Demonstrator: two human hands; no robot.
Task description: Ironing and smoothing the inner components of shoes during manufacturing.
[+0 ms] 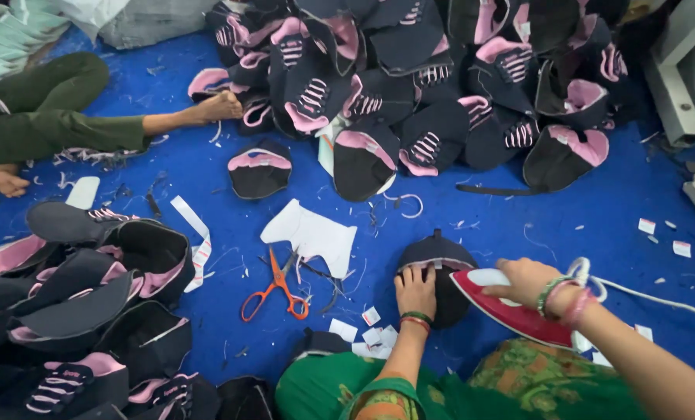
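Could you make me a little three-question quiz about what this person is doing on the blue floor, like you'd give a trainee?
1. True or false: the left hand presses flat on the dark rounded shoe upper with pale pink lining.
2. What does the right hand grip?
A. the orange-handled scissors
B. the red and white electric iron
C. the white cut-out paper pattern piece
3. Fill in: the scissors lie to the ____ of the left hand, as the camera sees it.

Key: 1 true; 2 B; 3 left.
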